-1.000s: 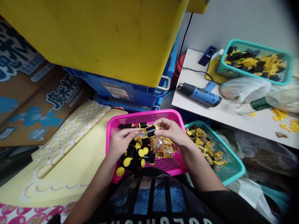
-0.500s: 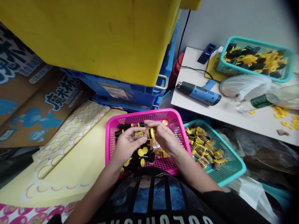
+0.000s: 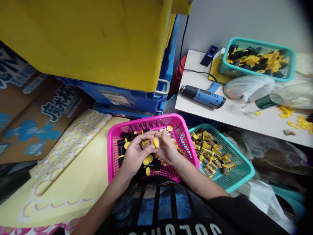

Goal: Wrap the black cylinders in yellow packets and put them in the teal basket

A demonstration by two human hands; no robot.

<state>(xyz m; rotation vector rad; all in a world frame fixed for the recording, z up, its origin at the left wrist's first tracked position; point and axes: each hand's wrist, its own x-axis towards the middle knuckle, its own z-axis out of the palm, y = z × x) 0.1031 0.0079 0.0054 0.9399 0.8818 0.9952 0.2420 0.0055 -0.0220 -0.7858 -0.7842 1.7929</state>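
Over the pink basket (image 3: 110,143), my left hand (image 3: 133,154) clasps a yellow-labelled cylinder (image 3: 146,143), thumb on its near side; too light a pinch could drop it among the black pieces (image 3: 156,164) below. My right hand (image 3: 169,150) curls by its right-hand yellow cap (image 3: 156,142), contact impossible to tell; a clumsy nudge there could twist the cylinder loose.

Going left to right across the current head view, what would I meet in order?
Printed cardboard → left hand, holding a small container with a yellow end → right hand → blue heat gun → clear bottle with a green label.
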